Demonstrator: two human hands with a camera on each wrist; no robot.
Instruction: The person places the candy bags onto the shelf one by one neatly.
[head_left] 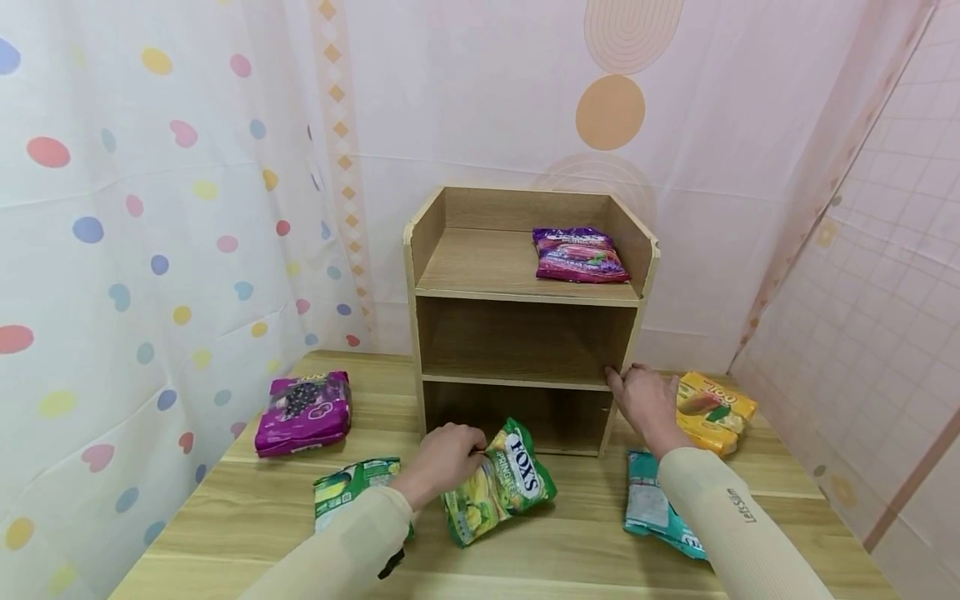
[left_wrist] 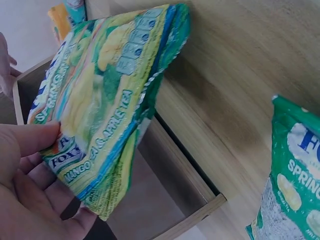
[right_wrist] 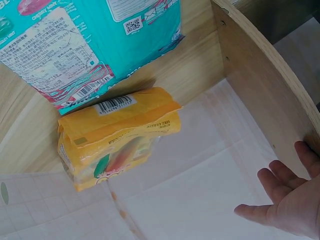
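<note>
Head view: from where I stand, one person works both hands at a three-level wooden shelf unit (head_left: 468, 260) on the table (head_left: 573, 554).
Left hand: the left hand (head_left: 442, 460) pinches the green Fox's Spring Tea bag (head_left: 501, 485) at its edge, thumb on the printed face.
Spring Tea bag: held tilted, just in front of the bottom compartment.
Right hand: the right hand (head_left: 649, 402) spans the right side panel's front edge, thumb inside, one finger outside, the others loose; how firmly, I can't tell.
Top shelf: a purple Fox's bag (head_left: 579, 257) lies at the right.
Around the unit: a purple berry-print pack (head_left: 306, 414) and second green bag (head_left: 347, 490) at left; a yellow mango-print pack (head_left: 711, 414) and teal bag (head_left: 651, 493) at right.
Step in hand: I'd call it manoeuvring the bag while the unit is steadied.
Next move calls for: a firm pinch, a flatter tilt and clearance from the wooden edges.
</note>
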